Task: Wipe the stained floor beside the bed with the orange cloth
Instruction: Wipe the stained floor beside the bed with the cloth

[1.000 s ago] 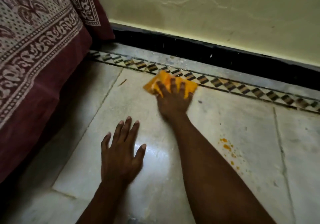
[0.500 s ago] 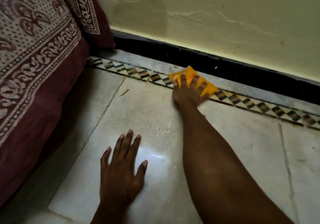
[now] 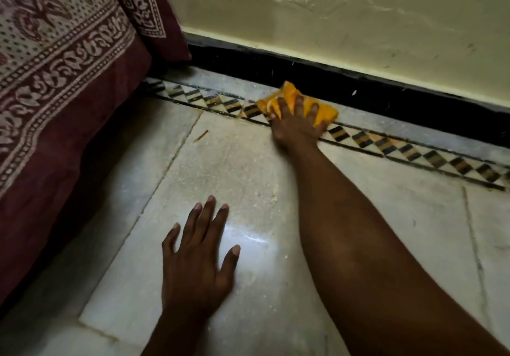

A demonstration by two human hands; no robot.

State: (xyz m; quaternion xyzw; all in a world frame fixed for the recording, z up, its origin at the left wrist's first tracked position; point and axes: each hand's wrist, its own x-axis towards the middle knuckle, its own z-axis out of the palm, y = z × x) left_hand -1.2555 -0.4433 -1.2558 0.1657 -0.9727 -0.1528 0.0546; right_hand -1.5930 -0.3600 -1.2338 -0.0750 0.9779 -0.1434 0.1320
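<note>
Pressing flat on the orange cloth point(image 3: 320, 104), the right hand point(image 3: 296, 124) has its fingers spread across the fabric rather than curled round it, which likely lets the palm drive the whole pad over the floor point(image 3: 248, 168). The left hand point(image 3: 197, 259) lies nearer the body, empty, fingers splayed on the marble, apparently propping the person's weight during the long reach. The cloth is bunched into a thick, bright wad, creased at its left corner, poking out beyond the right fingertips. It sits on the patterned border strip point(image 3: 400, 146) and the pale band just past it, close to the black skirting point(image 3: 358, 85). The bed point(image 3: 55, 93) is well to the left of both hands.
</note>
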